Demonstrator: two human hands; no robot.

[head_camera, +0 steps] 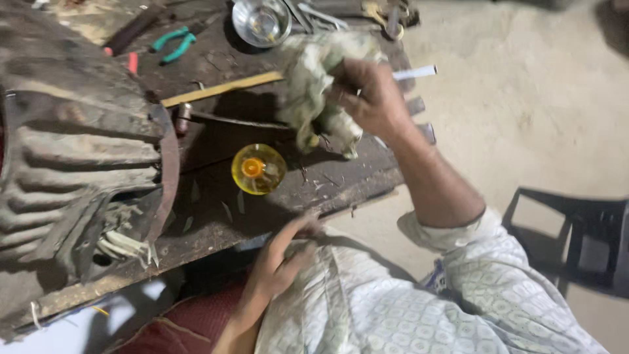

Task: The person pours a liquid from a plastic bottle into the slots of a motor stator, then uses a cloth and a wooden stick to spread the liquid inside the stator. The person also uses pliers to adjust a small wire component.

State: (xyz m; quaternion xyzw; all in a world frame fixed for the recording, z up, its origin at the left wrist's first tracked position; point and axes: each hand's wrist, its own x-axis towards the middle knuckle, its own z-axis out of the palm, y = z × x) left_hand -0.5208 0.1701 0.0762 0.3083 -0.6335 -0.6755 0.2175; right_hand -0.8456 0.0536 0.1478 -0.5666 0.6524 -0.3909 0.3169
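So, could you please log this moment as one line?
right hand: holds crumpled rag above workbench | left hand: at bench edge | yellow dish: under rag

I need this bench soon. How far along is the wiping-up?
In hand: the right hand grips a dirty rag over the bench; the left hand rests at its edge. Left: pliers, steel bowl, yellow disc and the opened motor.
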